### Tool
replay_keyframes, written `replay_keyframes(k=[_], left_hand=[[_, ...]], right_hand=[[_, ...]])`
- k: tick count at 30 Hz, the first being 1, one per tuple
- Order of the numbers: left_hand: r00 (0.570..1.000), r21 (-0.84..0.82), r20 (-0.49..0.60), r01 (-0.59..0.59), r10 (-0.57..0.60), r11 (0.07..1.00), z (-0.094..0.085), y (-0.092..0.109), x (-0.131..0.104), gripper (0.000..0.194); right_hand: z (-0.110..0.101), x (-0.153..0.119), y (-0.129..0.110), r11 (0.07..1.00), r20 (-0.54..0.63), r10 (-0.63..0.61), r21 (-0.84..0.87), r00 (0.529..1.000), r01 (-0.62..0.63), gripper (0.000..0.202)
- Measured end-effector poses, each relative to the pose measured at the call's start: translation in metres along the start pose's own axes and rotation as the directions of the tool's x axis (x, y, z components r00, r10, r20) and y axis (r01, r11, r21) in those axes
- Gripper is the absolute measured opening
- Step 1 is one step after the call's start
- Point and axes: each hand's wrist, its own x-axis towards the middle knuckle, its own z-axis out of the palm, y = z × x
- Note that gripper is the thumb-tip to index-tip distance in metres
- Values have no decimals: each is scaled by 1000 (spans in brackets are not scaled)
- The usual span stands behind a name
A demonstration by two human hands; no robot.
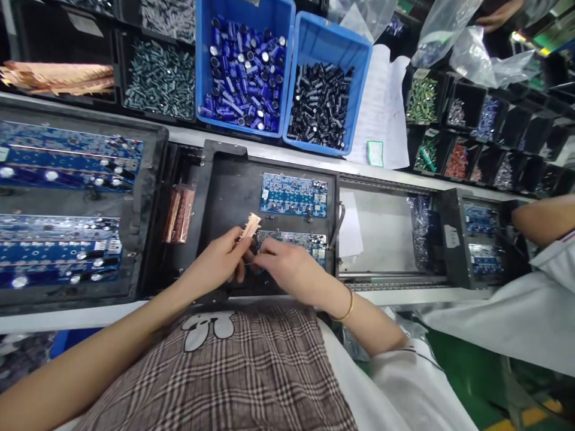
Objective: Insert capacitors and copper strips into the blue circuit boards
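Head view: a black tray is positioned centrally, and a far board and a near board, both blue and populated with components, are seated in its right half. A bundle of copper-coloured strips is gripped between the thumb and curled fingers of the left hand, its jagged end directed toward the far side, just left of the near board. The right hand is nearly closed, its fingertips brought together close to the left fingers and partly over the near board; whether a part is pinched there cannot be told. A packet of copper-coloured pieces is located left of the black tray.

The step in hand is judged to be either the separation of one piece from the bundle or its fitting to the near board; the two cannot be distinguished. For the next move, a steady left grip is called for, with any freed piece aligned by the right fingertips so that neighbouring components are not disturbed.
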Motion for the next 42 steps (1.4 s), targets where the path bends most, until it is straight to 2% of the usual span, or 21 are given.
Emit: replay_keyframes(k=[2,3,5,7,9,12,16,19,22,25,28,30,32,33,35,37,39,42], left_hand=[[998,-90,-31,53,-56,994,-7,-3,-1,33],[996,-135,-52,69,-77,988,-12,-3,-2,34],[990,-183,-100,76,-95,980,-22,-4,-5,37],[984,-163,-164,37,-64,986,-32,-4,-8,40],[972,-98,-236,-25,1,995,-40,-4,-11,40],[956,-16,-286,-70,63,997,-44,-2,-12,35],[953,106,-299,-6,37,994,-44,7,-8,28],[943,266,-331,56,37,962,-45,15,-4,25],[926,455,-375,131,56,881,-46,21,-3,23],[910,594,-410,209,69,777,-42,26,-4,29],[896,681,-428,234,118,694,-33,32,-5,34],[893,691,-416,189,170,698,-25,37,-6,34],[902,638,-379,92,208,764,-20,41,-7,32],[900,592,-371,39,229,805,-20,41,-8,31],[877,466,-396,-62,271,882,-24,39,-8,27],[854,311,-441,-145,278,939,-31,35,-8,25],[851,219,-451,-186,269,958,-38,30,-8,24],[831,317,-466,-163,303,934,-44,26,-9,23]], right_hand=[[-15,1,4,989,22,-58,-136,998,60,24],[-24,2,10,985,-12,-54,-164,998,51,26],[-43,9,29,982,-138,-2,-187,990,-25,31],[-54,23,52,961,-267,31,-255,963,-102,32],[-53,42,72,936,-316,22,-327,949,-131,33],[-40,67,90,923,-303,-5,-367,953,-112,35],[-28,75,96,936,-318,23,-326,948,-132,34],[-26,74,98,945,-313,36,-298,949,-134,35],[-26,76,104,947,-315,48,-288,948,-144,34],[-27,77,104,942,-308,75,-289,948,-169,33],[-30,72,81,948,-317,57,-282,947,-151,29],[-32,65,55,973,-285,-33,-229,958,-35,25],[-33,56,32,979,-186,-161,-152,969,134,25],[-33,52,26,977,-153,-189,-128,970,170,26],[-32,45,28,983,-167,-148,-130,975,127,30],[-29,42,43,985,-243,-47,-171,969,5,31],[-25,44,63,972,-276,6,-223,961,-70,32],[-18,51,81,956,-255,4,-283,967,-79,33]])
